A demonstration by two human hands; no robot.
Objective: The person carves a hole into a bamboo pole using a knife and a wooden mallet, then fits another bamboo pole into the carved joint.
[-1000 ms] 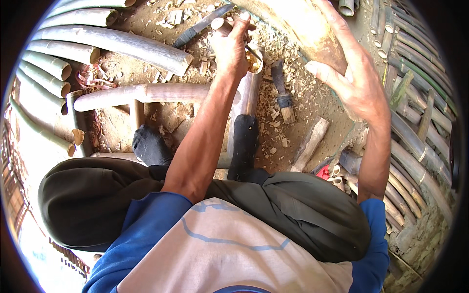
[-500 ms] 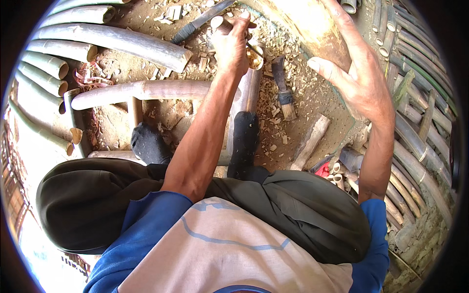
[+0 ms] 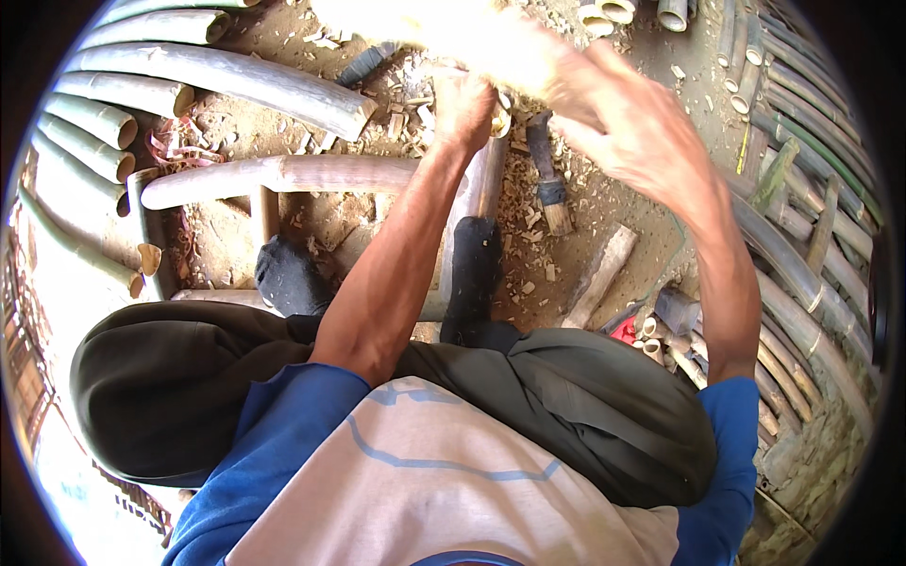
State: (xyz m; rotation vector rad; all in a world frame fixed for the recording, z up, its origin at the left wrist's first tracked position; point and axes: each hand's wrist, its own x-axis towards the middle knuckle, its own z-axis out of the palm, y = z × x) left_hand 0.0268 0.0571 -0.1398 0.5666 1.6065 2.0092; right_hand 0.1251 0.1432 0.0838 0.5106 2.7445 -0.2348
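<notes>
My left hand is closed at the upper end of an upright bamboo post. Its fingers wrap a round-ended wooden tool handle, now mostly hidden by glare and by the wood above it. A large pale wooden block, smeared and overexposed, crosses over that fist. My right hand grips the block from its right side, with blurred fingers partly hidden. Light shavings show in the post's open end, beside my left hand. A knife with a dark blade and wrapped handle lies on the ground right of the post.
A horizontal bamboo rail joins the post from the left, near my dark-socked feet. Bamboo poles lie at left, more at right. A dark-wrapped handle, wood chips and a split stick rest on the ground.
My right hand and the pale wooden block have swung left, over my left fist. My left hand has shifted slightly down and right, and the tool handle's round end is now covered.
</notes>
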